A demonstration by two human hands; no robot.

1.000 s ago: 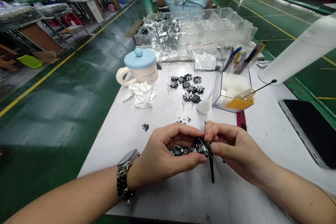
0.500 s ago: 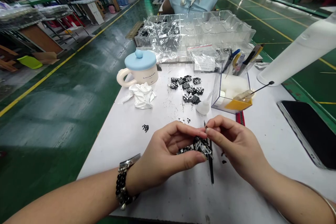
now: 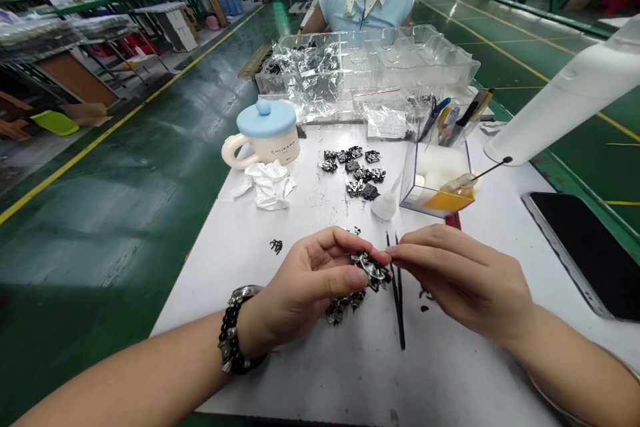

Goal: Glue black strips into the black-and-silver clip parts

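Between thumb and fingers, my left hand (image 3: pixel 305 283) holds a small black and silver part (image 3: pixel 371 271). The fingertips of my right hand (image 3: pixel 460 273) are pinched together at the part's right side, near my left fingertips; whatever they hold is too small to make out. Black tweezers (image 3: pixel 399 307) lie on the white table (image 3: pixel 310 380) just beneath the part. More black and silver pieces (image 3: pixel 340 310) rest below my left hand. Farther back is a group of similar parts (image 3: pixel 361 170). A few tiny black bits (image 3: pixel 276 246) lie to the left.
A blue-lidded mug (image 3: pixel 270 137) and crumpled tissue (image 3: pixel 270 185) stand back left. At the right are a clear pen box (image 3: pixel 437 180), a white bottle (image 3: pixel 565 100) and a phone (image 3: pixel 590 253). Clear plastic trays (image 3: pixel 410 63) sit behind, before a seated person (image 3: pixel 330 7).
My left hand has turned, showing more of the held part. My right hand has rotated so its back faces up, its fingertips still close to the part.
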